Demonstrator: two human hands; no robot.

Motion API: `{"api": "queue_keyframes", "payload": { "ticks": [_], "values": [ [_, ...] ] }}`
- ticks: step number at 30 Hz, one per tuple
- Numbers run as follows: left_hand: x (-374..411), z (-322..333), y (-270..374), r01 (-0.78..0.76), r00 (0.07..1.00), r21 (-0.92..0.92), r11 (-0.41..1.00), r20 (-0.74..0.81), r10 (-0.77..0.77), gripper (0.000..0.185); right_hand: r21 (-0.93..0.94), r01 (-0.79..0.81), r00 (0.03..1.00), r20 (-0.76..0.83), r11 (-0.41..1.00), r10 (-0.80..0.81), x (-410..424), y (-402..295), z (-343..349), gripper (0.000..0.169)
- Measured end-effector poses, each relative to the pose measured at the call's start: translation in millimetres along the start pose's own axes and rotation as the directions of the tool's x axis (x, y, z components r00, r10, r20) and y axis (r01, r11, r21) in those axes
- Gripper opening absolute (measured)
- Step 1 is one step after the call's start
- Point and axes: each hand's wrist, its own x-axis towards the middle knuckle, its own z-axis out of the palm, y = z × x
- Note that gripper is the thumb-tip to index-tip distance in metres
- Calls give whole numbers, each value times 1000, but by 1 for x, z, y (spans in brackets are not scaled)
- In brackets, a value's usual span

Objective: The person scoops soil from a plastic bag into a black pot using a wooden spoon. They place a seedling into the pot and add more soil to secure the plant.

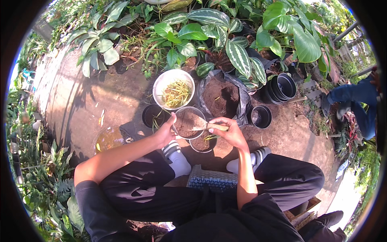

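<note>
My left hand grips the side of a round plant pot that has soil in it. My right hand holds a hand trowel by its wooden handle, the blade over the soil inside that pot. Partly under the held pot is another pot with soil and a few narrow leaves. Beyond my hands stands an open black plastic bag of dark soil. Left of the bag, a white bucket contains yellow-green plant cuttings. A black pot sits close to my left hand.
A single black pot and stacked black pots stand right of the bag. A shallow basin of brownish liquid lies left. Leafy potted plants line the far side. A person's jeans-clad legs show at right. A woven stool is beneath me.
</note>
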Motion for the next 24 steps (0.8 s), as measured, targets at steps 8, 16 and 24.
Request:
{"api": "queue_keyframes", "payload": {
  "ticks": [8,16,24],
  "values": [
    [-1,2,5,37,999,12,999,-18,-37,78,-102,-22,998,-53,995,17,-4,-7,-10,24],
    [5,-3,0,32,999,32,999,-42,-31,78,-318,3,993,-112,948,-40,-10,-30,-11,22],
    [4,-4,0,33,999,61,998,-22,-32,80,-452,-120,987,-150,884,58,-21,-62,-14,25]
  ]
}}
